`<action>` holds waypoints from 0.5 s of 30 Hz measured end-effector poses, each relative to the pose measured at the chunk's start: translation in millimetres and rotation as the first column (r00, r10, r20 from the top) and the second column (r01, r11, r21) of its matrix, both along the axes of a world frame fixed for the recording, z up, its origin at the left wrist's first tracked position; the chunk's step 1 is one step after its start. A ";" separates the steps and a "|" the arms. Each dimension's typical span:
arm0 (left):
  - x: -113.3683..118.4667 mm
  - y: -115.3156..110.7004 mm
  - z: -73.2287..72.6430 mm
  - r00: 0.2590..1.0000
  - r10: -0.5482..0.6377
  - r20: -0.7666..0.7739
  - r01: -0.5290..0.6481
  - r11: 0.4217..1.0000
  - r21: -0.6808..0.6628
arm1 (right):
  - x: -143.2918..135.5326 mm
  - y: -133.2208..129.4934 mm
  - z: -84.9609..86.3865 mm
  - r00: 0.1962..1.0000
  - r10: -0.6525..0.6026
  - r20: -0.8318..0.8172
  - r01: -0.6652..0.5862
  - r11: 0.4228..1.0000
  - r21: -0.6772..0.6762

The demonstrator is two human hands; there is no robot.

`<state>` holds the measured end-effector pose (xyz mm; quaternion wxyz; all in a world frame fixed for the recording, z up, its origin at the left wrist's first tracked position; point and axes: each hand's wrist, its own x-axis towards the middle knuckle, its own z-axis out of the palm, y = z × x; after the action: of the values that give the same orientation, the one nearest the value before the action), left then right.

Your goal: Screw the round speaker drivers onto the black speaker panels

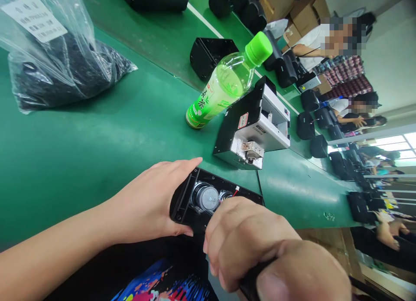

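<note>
My left hand (147, 201) grips the left end of a black speaker housing (185, 201), thumb and fingers on opposite sides. Two round metal speaker drivers sit in its open face; the larger driver (207, 197) shows well, the other partly. A small white connector on a red wire (237, 189) sticks up beside them. My right hand (256, 244) is closed around a black-handled tool (251, 279), which looks like an electric screwdriver with a dark cord (367, 288) behind it. Its tip is hidden behind my fingers, so I cannot tell whether it touches the housing.
Beyond the housing stand a silver-and-black screw feeder (250, 132) and a green tea bottle (224, 84). A plastic bag of small black parts (61, 71) lies left on the green table (130, 140). Behind is an open black housing (211, 53). Several people work among black speakers at right.
</note>
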<state>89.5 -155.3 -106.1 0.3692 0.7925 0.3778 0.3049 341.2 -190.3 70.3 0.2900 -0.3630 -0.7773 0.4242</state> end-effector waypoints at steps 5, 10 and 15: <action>2.0 5.8 15.5 0.997 -0.035 -0.066 0.025 0.989 -0.146 | -0.5 6.8 -21.8 0.982 0.176 -0.075 -0.179 0.983 -0.039; 1.9 8.7 21.8 0.997 -0.042 -0.066 0.031 0.987 -0.157 | -33.5 7.0 -75.9 0.848 0.108 -0.519 0.077 0.944 0.322; 2.9 11.3 19.7 0.997 -0.041 -0.068 0.030 0.987 -0.158 | -35.3 12.6 -89.5 0.830 0.281 -0.481 -0.083 0.916 0.393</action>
<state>92.4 -144.1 -86.4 0.4222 0.7780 0.3991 0.2392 305.9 -177.7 -19.2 0.5104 -0.0968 -0.7624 0.3858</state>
